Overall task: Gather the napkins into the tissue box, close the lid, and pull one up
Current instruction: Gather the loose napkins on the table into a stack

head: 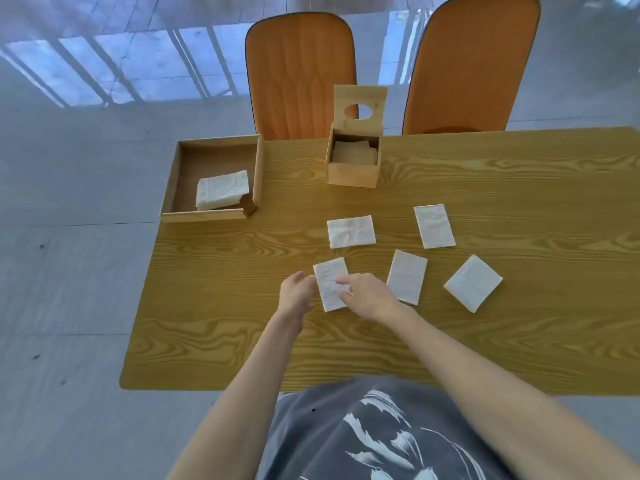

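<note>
On the wooden table [485, 341], toward its middle, five folded white napkins lie apart from one another. Both hands meet at the nearest-left napkin [328, 275]: the right hand [369, 296] lies over its near right part with fingers spread loosely, fingertips pressing on the paper, while the left hand [296, 292] sits at its left edge, fingers relaxed and slightly curled, touching or just beside the edge; I cannot tell whether either hand has a real grip yet. Another napkin [407, 277] lies just right of the right hand, a third napkin [472, 283] sits tilted farther toward the right edge, and two more, one [351, 231] and another [434, 225], lie nearer the far edge. At the far edge stands the wooden tissue box [353, 174], its lid [360, 98] with an oval hole raised upright, napkins visible inside. At the far left corner, a wooden tray [256, 174] holds a napkin stack [223, 189]. Two orange chairs [299, 74] stand behind the table.
</note>
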